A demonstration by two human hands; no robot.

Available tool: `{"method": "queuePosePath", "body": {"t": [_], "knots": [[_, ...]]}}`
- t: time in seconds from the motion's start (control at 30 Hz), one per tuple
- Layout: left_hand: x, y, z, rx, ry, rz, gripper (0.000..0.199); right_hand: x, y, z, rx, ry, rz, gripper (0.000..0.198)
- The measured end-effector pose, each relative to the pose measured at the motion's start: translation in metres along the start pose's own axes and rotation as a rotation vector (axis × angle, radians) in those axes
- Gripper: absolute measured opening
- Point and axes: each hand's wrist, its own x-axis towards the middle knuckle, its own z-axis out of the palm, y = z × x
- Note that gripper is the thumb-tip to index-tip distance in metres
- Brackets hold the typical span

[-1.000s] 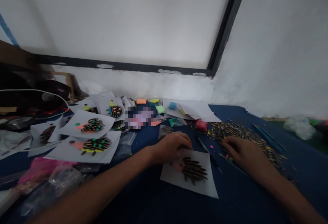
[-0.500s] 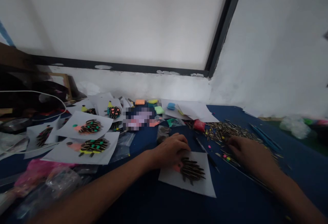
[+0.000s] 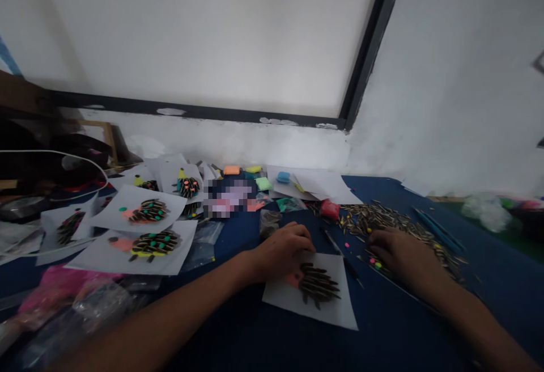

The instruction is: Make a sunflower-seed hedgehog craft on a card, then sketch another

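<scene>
A white paper sheet (image 3: 340,312) lies in front of me, bearing a hedgehog figure with an orange head and a back of dark striped seeds (image 3: 318,284). My left hand (image 3: 285,250) rests over the sheet's upper left corner, fingers curled and pressed together, their tips hidden beside the orange head. To the right, my right hand (image 3: 397,250) is low at the near edge of a loose pile of sunflower seeds (image 3: 385,213). Its thumb and fingers are drawn together; whatever is between them is too small to make out.
Finished-looking hedgehog sheets (image 3: 161,264) overlap on the left, near plastic bags (image 3: 102,304). A dark pen-like tool (image 3: 342,253) lies between my hands. Behind are a red clay packet (image 3: 330,209), a brown lump in a bag (image 3: 269,223) and blank paper (image 3: 331,185). Blue sticks (image 3: 437,227) lie beside the seeds.
My right hand has shifted slightly left and lower along the near edge of the seed pile. My left hand and the hedgehog sheet stay almost in place.
</scene>
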Motion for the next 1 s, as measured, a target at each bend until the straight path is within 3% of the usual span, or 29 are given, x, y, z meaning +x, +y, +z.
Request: {"method": "queuePosePath", "body": {"t": [0.3, 0.57, 0.73, 0.9, 1.0], "knots": [[0.000, 0.000, 0.002, -0.009, 0.029, -0.013, 0.024, -0.001, -0.008, -0.005, -0.065, -0.011, 0.063, 0.024], [0.001, -0.003, 0.003, -0.021, 0.044, -0.028, 0.014, -0.002, -0.002, -0.021, -0.088, 0.027, 0.263, 0.022], [0.006, -0.001, 0.002, -0.028, 0.040, -0.109, 0.010, -0.002, 0.001, -0.017, -0.158, 0.010, 0.284, 0.026], [0.008, 0.002, -0.001, 0.006, 0.005, -0.154, 0.012, 0.000, -0.001, -0.011, -0.094, 0.009, 0.169, 0.034], [0.007, 0.001, -0.001, 0.034, 0.022, -0.162, 0.014, 0.001, 0.000, -0.007, -0.083, 0.001, 0.170, 0.035]]}}
